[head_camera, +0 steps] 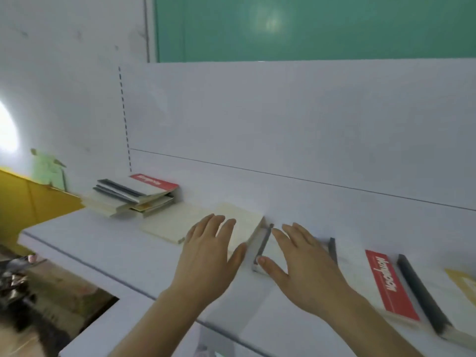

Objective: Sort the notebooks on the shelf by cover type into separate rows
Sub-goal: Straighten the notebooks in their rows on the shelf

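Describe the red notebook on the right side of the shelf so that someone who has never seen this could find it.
Start at the white shelf and go right, past both hands. The red notebook lies flat near the front edge, its red band carrying white lettering. A dark-spined notebook lies just right of it; the other red one tops the far-left pile.

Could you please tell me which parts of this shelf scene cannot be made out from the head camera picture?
- Head view: the pile of notebooks at the shelf's left end is too blurred to count.
- The cream notebook is partly hidden under the left hand.
- The cover under the right hand is hidden by it.
- The yellow notebook is cut off by the right edge.
- The print on the red-banded notebook is too blurred to read surely.
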`<state>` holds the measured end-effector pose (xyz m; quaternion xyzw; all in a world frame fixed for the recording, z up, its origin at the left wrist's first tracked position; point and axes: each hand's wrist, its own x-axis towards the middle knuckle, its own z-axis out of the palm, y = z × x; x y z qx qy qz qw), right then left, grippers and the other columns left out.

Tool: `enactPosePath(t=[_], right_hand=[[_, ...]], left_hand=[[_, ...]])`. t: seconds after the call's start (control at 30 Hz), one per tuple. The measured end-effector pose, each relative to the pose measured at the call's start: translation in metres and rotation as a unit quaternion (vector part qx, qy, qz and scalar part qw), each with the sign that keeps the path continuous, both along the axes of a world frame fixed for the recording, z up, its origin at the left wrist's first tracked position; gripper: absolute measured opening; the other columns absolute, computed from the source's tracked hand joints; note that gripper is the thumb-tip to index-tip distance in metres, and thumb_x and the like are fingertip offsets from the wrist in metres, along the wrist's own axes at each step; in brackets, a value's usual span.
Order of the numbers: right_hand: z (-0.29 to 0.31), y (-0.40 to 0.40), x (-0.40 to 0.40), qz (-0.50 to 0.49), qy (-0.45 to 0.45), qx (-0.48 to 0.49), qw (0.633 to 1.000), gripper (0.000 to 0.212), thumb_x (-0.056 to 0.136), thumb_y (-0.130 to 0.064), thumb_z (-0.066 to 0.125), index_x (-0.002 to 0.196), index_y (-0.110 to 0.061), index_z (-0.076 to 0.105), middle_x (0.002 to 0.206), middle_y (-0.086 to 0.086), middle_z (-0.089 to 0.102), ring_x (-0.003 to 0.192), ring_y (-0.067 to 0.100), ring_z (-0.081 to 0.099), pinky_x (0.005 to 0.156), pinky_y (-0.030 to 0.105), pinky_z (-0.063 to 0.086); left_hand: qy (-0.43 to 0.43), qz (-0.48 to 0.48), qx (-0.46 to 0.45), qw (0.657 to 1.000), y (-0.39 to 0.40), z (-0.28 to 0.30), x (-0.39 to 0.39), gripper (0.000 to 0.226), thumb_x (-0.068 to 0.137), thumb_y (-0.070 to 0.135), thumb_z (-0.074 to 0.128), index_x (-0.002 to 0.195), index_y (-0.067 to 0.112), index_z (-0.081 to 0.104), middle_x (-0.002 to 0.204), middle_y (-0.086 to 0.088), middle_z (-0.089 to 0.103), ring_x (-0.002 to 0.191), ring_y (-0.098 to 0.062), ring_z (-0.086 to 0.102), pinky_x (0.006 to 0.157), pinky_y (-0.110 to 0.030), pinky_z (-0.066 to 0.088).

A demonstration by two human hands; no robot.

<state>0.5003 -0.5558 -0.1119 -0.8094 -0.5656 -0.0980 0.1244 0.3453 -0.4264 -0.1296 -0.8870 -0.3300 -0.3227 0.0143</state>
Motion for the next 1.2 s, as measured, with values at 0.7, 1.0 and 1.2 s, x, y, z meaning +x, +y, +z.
enactPosePath(t=[0.7, 1.0, 1.2], right_hand=[[-0.002, 0.377, -0.153, 0.072, -0.023, 0.053, 0.996, 0.06, 0.099, -0.058, 0.027, 0.143, -0.018, 0.038, 0.143, 0.001, 0.044, 0.135, 0.021, 0.033, 0.112, 0.037, 0.033], [-0.017, 0.45, -0.151, 0.031, -0.056, -0.032, 0.997, 0.045, 0.099, -0.057, 0.029, 0.119, -0.025, 0.053, 0.121, -0.004, 0.057, 0.115, 0.021, 0.051, 0.095, 0.035, 0.041], [-0.009, 0.449, -0.165, -0.007, -0.038, 0.009, 0.999, 0.041, 0.1, -0.049, 0.023, 0.088, -0.025, 0.053, 0.089, -0.006, 0.063, 0.082, 0.017, 0.058, 0.07, 0.035, 0.046]], left_hand=[[0.038, 0.06, -0.047, 0.996, 0.306, 0.008, -0.183, 0.058, 0.101, 0.056, 0.034, 0.151, 0.028, 0.034, 0.157, 0.009, 0.033, 0.146, -0.013, 0.027, 0.118, -0.03, 0.023], [0.097, 0.005, -0.043, 0.994, 0.403, -0.006, -0.171, 0.049, 0.1, 0.059, 0.033, 0.136, 0.03, 0.048, 0.142, 0.01, 0.046, 0.131, -0.012, 0.044, 0.105, -0.028, 0.039], [-0.005, -0.099, -0.047, 0.994, 0.444, -0.01, -0.171, 0.034, 0.101, 0.049, 0.039, 0.12, 0.028, 0.058, 0.118, 0.012, 0.057, 0.109, -0.011, 0.054, 0.089, -0.026, 0.046]])
